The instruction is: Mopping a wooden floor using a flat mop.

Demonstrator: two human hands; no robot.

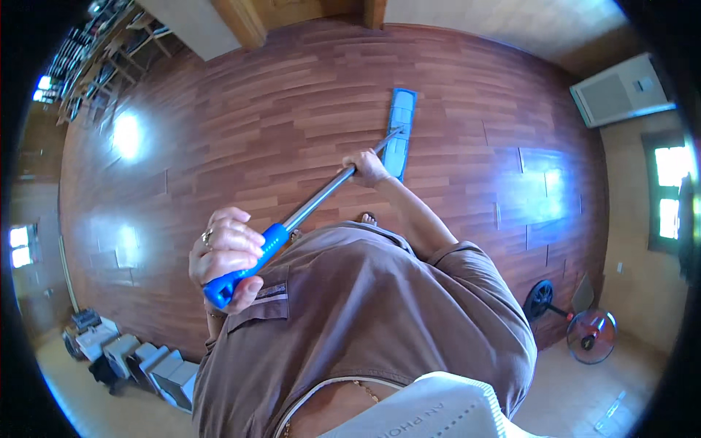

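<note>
A flat mop slants across my front, with a metal pole (318,198) and a blue rectangular head (395,155) lying on the floor ahead and slightly right. My left hand (228,252), with a ring on one finger, wraps round the blue grip (259,252) at the pole's near end. Farther down, my right hand (367,168) is closed round the metal pole, its arm reaching forward from my right side. My brown shirt (365,299) fills the near middle, and parts of my feet show beyond it.
Brown wood-plank flooring (292,117) spreads around me. Boxes (174,374) line the near left. At the near right are a fan (591,336) and a black wheel-like disc (538,300). A white air-conditioner-like unit (621,90) stands far right; wooden furniture (117,62) far left.
</note>
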